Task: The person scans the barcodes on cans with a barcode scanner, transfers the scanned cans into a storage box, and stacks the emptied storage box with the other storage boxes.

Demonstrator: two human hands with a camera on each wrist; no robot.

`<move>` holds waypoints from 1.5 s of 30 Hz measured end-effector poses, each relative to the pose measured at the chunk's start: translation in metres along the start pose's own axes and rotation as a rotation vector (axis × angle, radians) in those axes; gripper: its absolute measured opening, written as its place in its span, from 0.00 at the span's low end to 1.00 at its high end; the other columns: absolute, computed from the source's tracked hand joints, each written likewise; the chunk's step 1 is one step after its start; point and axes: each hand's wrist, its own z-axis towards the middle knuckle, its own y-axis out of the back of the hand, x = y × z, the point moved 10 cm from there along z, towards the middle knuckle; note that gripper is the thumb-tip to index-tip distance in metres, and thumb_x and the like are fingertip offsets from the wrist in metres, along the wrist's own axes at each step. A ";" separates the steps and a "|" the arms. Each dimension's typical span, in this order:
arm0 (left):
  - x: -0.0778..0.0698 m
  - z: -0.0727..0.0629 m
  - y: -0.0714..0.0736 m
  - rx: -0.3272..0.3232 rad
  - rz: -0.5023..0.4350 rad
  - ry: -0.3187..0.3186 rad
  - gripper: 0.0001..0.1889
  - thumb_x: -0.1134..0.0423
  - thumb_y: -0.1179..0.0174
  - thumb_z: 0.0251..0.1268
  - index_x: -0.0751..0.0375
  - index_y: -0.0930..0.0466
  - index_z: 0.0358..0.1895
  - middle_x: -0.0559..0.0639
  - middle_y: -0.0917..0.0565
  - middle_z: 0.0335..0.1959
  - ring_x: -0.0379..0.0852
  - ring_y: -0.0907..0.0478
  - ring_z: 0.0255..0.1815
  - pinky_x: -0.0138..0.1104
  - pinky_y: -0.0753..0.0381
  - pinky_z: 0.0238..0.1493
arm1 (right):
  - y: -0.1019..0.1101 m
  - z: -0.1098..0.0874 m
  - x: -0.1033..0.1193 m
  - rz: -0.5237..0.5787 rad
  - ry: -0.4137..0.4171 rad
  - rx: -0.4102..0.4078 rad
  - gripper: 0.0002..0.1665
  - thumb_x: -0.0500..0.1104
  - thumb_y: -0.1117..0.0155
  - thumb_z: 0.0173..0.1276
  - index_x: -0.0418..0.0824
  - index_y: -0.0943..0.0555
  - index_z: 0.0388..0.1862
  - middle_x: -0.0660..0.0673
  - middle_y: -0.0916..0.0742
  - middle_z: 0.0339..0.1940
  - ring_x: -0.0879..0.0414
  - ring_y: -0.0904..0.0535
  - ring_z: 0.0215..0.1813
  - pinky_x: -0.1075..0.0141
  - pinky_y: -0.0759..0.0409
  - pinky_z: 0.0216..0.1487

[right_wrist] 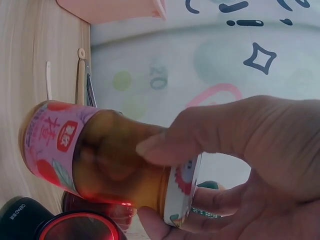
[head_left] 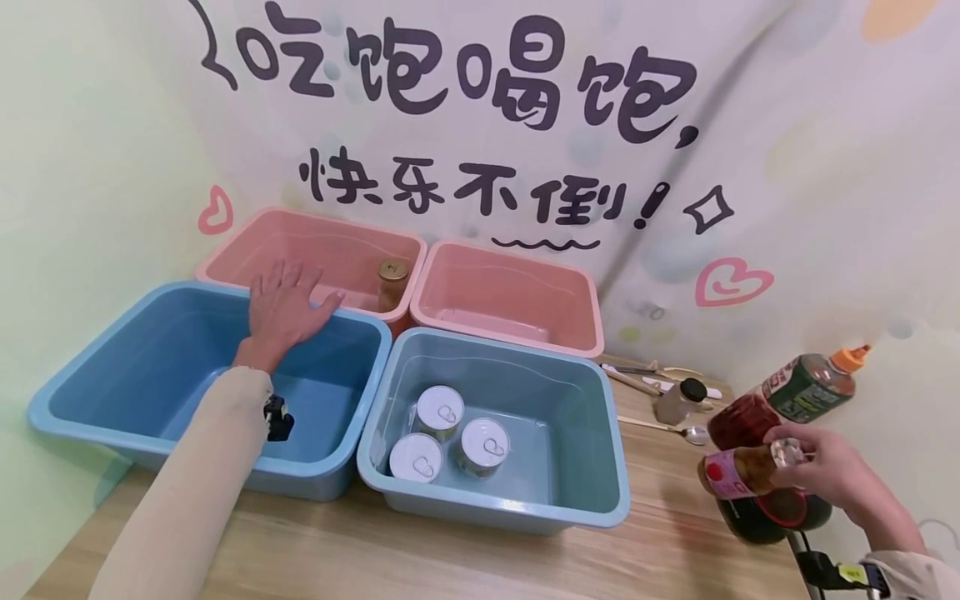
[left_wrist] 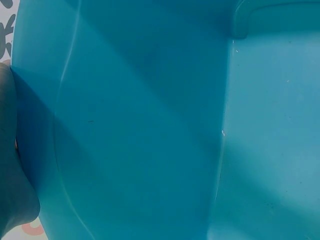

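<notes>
Gripping a glass jar (head_left: 738,472) with a pink label, the right hand (head_left: 828,467) is out to the right of the can bin, the landmark here: a blue tub (head_left: 480,510) with three ring-pull cans (head_left: 483,447) standing toward its left side. Thumb and fingers close round the jar's lid end; jar tilted nearly onto its side, base pointing back toward the can bin.

Left hand (head_left: 288,308) up and left of the can bin — fingers straight and spread, holding nothing, over the far rim of a second blue tub (head_left: 150,367). Cannot tell whether the palm bears on that rim.

Behind the can bin, a pink tub (head_left: 510,287); behind and to its left, another pink tub (head_left: 322,242) with a gold-lidded container (head_left: 392,283) at its near right end.

Right of the can bin, on the wooden table (head_left: 652,550): a spoon (head_left: 696,435), a black-lidded jar (head_left: 678,402), an orange-capped bottle (head_left: 813,387) — and, beneath the held jar in the head view, a black rounded object (head_left: 750,521).
</notes>
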 end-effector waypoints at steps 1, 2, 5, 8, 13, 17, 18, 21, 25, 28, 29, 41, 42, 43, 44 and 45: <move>0.000 0.000 0.000 0.000 0.000 0.000 0.41 0.35 0.55 0.70 0.58 0.44 0.78 0.67 0.47 0.80 0.69 0.60 0.82 0.67 0.64 0.76 | 0.000 0.000 0.000 0.002 0.003 -0.001 0.30 0.32 0.31 0.54 0.25 0.27 0.57 0.20 0.21 0.49 0.45 0.20 0.43 0.56 0.16 0.36; -0.001 0.001 0.000 0.001 0.000 0.000 0.41 0.35 0.55 0.70 0.58 0.44 0.78 0.67 0.47 0.80 0.69 0.60 0.82 0.67 0.64 0.76 | 0.000 0.000 0.001 0.002 0.006 -0.003 0.30 0.31 0.31 0.53 0.25 0.27 0.56 0.20 0.21 0.50 0.45 0.20 0.43 0.56 0.16 0.36; -0.001 0.001 0.000 0.005 0.003 0.000 0.42 0.35 0.55 0.70 0.58 0.45 0.79 0.66 0.48 0.81 0.69 0.61 0.82 0.67 0.64 0.76 | 0.002 0.000 0.002 -0.006 0.008 -0.017 0.30 0.31 0.32 0.52 0.27 0.26 0.55 0.20 0.21 0.51 0.45 0.21 0.43 0.58 0.17 0.35; -0.001 0.002 0.001 0.004 0.003 -0.004 0.42 0.35 0.56 0.70 0.58 0.45 0.79 0.67 0.49 0.81 0.69 0.60 0.81 0.67 0.64 0.76 | 0.003 -0.001 0.004 -0.017 0.020 -0.035 0.26 0.32 0.31 0.55 0.28 0.25 0.53 0.22 0.20 0.50 0.45 0.21 0.42 0.59 0.18 0.34; -0.002 0.000 0.001 0.003 0.004 -0.002 0.41 0.36 0.55 0.71 0.60 0.44 0.78 0.68 0.48 0.80 0.70 0.59 0.81 0.68 0.64 0.76 | 0.003 -0.004 0.006 -0.026 0.019 -0.051 0.22 0.37 0.31 0.61 0.29 0.23 0.51 0.30 0.17 0.44 0.50 0.21 0.39 0.59 0.18 0.33; -0.002 -0.001 0.001 0.005 0.010 0.006 0.40 0.37 0.55 0.71 0.61 0.43 0.78 0.69 0.47 0.80 0.71 0.58 0.80 0.67 0.63 0.76 | 0.000 -0.005 0.005 -0.029 0.022 -0.043 0.23 0.40 0.30 0.63 0.29 0.23 0.53 0.31 0.16 0.43 0.51 0.20 0.39 0.59 0.17 0.33; -0.001 -0.001 0.001 0.006 0.013 0.007 0.40 0.37 0.55 0.71 0.61 0.43 0.77 0.70 0.47 0.79 0.71 0.58 0.80 0.67 0.63 0.76 | 0.000 -0.005 0.006 -0.035 0.030 -0.042 0.23 0.40 0.30 0.63 0.29 0.23 0.53 0.30 0.16 0.44 0.50 0.20 0.40 0.59 0.17 0.33; -0.001 -0.004 0.001 0.009 0.017 0.012 0.40 0.38 0.56 0.72 0.62 0.43 0.77 0.70 0.48 0.80 0.71 0.58 0.81 0.67 0.64 0.76 | -0.001 -0.004 0.007 -0.054 0.060 -0.050 0.24 0.40 0.29 0.62 0.29 0.22 0.53 0.26 0.17 0.47 0.46 0.20 0.42 0.59 0.20 0.34; 0.000 -0.004 0.001 0.016 0.011 0.007 0.36 0.41 0.62 0.76 0.62 0.44 0.78 0.70 0.50 0.80 0.71 0.59 0.81 0.67 0.66 0.76 | -0.002 -0.002 0.008 -0.068 0.081 -0.052 0.25 0.38 0.28 0.59 0.29 0.21 0.53 0.21 0.19 0.51 0.41 0.19 0.45 0.59 0.21 0.36; 0.000 -0.003 0.001 0.016 0.004 0.011 0.36 0.41 0.64 0.77 0.61 0.45 0.78 0.70 0.51 0.80 0.71 0.60 0.81 0.67 0.67 0.76 | -0.001 0.000 0.009 -0.080 0.088 -0.053 0.25 0.36 0.28 0.58 0.28 0.21 0.53 0.21 0.20 0.52 0.41 0.20 0.45 0.60 0.21 0.35; 0.001 -0.002 0.002 0.009 0.007 0.015 0.36 0.41 0.64 0.77 0.61 0.45 0.78 0.69 0.51 0.80 0.71 0.60 0.81 0.67 0.67 0.76 | -0.001 0.000 0.009 -0.089 0.092 -0.059 0.25 0.36 0.28 0.57 0.28 0.21 0.53 0.21 0.20 0.52 0.42 0.20 0.45 0.60 0.21 0.35; 0.008 -0.003 0.006 -0.037 0.014 0.064 0.41 0.37 0.60 0.73 0.58 0.50 0.80 0.66 0.57 0.82 0.69 0.65 0.82 0.66 0.72 0.76 | 0.000 0.000 0.015 -0.127 0.134 -0.099 0.25 0.30 0.27 0.50 0.29 0.20 0.50 0.24 0.19 0.48 0.43 0.24 0.43 0.61 0.24 0.35; 0.008 -0.003 0.006 -0.034 0.012 0.066 0.41 0.37 0.61 0.73 0.59 0.50 0.80 0.67 0.57 0.82 0.69 0.65 0.82 0.66 0.73 0.76 | 0.000 0.000 0.014 -0.127 0.135 -0.099 0.25 0.30 0.28 0.49 0.29 0.20 0.50 0.25 0.19 0.48 0.43 0.24 0.43 0.61 0.24 0.35; 0.009 -0.002 0.006 -0.030 0.012 0.069 0.41 0.37 0.61 0.73 0.59 0.50 0.80 0.67 0.57 0.82 0.69 0.66 0.82 0.66 0.73 0.76 | 0.000 0.000 0.014 -0.125 0.137 -0.098 0.25 0.29 0.28 0.49 0.30 0.20 0.49 0.25 0.19 0.48 0.43 0.24 0.43 0.61 0.24 0.35; 0.009 -0.002 0.005 -0.028 0.011 0.072 0.41 0.37 0.61 0.73 0.59 0.50 0.80 0.68 0.57 0.82 0.69 0.66 0.82 0.67 0.73 0.76 | 0.000 0.000 0.013 -0.123 0.139 -0.096 0.25 0.29 0.28 0.48 0.30 0.20 0.49 0.25 0.19 0.48 0.42 0.24 0.43 0.60 0.24 0.35; 0.009 -0.002 0.005 -0.028 0.010 0.074 0.41 0.37 0.61 0.73 0.60 0.49 0.79 0.68 0.57 0.82 0.69 0.66 0.82 0.67 0.73 0.76 | 0.000 0.000 0.013 -0.119 0.140 -0.092 0.25 0.29 0.28 0.48 0.30 0.20 0.49 0.25 0.19 0.48 0.42 0.24 0.43 0.60 0.23 0.35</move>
